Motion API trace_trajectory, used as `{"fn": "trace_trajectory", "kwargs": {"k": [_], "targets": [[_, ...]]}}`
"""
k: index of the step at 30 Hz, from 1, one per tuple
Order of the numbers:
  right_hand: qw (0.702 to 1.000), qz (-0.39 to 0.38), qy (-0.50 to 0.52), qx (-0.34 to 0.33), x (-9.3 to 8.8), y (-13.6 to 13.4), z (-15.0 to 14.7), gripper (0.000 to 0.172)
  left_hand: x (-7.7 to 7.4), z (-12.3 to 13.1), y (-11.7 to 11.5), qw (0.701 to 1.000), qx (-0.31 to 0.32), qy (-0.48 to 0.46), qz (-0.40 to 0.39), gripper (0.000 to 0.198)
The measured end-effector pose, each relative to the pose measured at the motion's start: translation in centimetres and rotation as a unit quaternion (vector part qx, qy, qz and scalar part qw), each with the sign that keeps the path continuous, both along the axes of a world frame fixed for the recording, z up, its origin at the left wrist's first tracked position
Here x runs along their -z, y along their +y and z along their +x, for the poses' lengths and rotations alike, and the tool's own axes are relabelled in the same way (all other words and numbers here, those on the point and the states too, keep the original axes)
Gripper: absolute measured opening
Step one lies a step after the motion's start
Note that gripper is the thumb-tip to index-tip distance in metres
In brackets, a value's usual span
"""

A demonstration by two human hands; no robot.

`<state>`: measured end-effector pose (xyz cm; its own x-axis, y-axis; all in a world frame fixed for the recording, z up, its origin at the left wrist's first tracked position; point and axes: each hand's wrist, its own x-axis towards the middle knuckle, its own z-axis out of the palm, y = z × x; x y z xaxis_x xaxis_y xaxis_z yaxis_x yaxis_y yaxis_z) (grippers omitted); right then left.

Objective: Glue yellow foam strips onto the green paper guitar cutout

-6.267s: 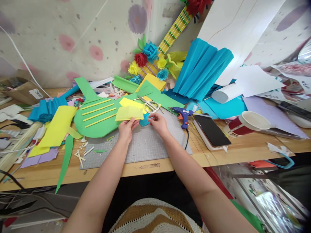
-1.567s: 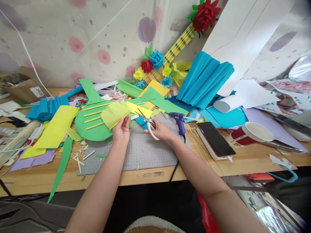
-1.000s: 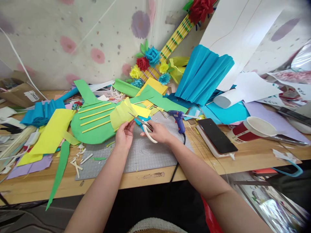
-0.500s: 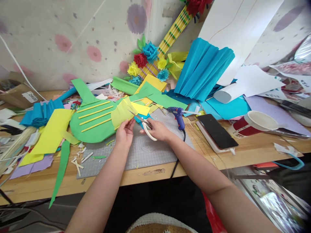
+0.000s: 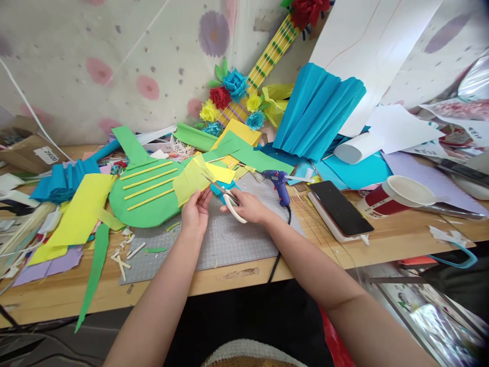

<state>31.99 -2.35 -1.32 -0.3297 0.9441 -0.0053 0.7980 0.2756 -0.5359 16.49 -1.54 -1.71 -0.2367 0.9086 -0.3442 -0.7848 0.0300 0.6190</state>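
Scissors [image 5: 229, 206]: smooth white plastic handles, thin metal blades. Yellow sheet [image 5: 187, 182]: matt paper, faintly creased. Green cutout [image 5: 151, 206]: flat, matt, smooth-faced. Mat [image 5: 229, 244]: matt grey, fine printed grid. Table [image 5: 206, 286]: pale wood, visible grain, rough scar [image 5: 240, 273] on front edge. Glue gun [image 5: 281, 187]: smooth blue plastic. Phone [image 5: 340, 208]: glossy black face. Cup [image 5: 376, 204]: smooth, looks like paper. Blue crepe [image 5: 317, 114]: matt, deeply ridged paper. Box [image 5: 32, 150]: dull brown cardboard. Garment [image 5: 252, 349]: rough openwork knit. Wrapping [image 5: 431, 326]: shiny, crinkled film.
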Motion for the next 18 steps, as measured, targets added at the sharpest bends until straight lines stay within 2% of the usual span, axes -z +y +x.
{"fn": "trace_trajectory", "kwargs": {"k": [6, 12, 18], "targets": [[1.0, -0.006, 0.001, -0.001, -0.27, -0.09, 0.08, 0.05, -0.13, 0.15, -0.07, 1.0, -0.005, 0.003, -0.015, 0.017], [1.0, -0.015, -0.008, -0.002, -0.51, -0.5, 0.02, 0.053, -0.13, 0.13, -0.13, 1.0, -0.002, -0.001, 0.004, 0.017], [1.0, -0.022, -0.014, 0.001, -0.82, -0.64, -0.15, 0.053, -0.03, 0.02, 0.0, 1.0, 0.004, 0.019, -0.02, 0.015]]}}
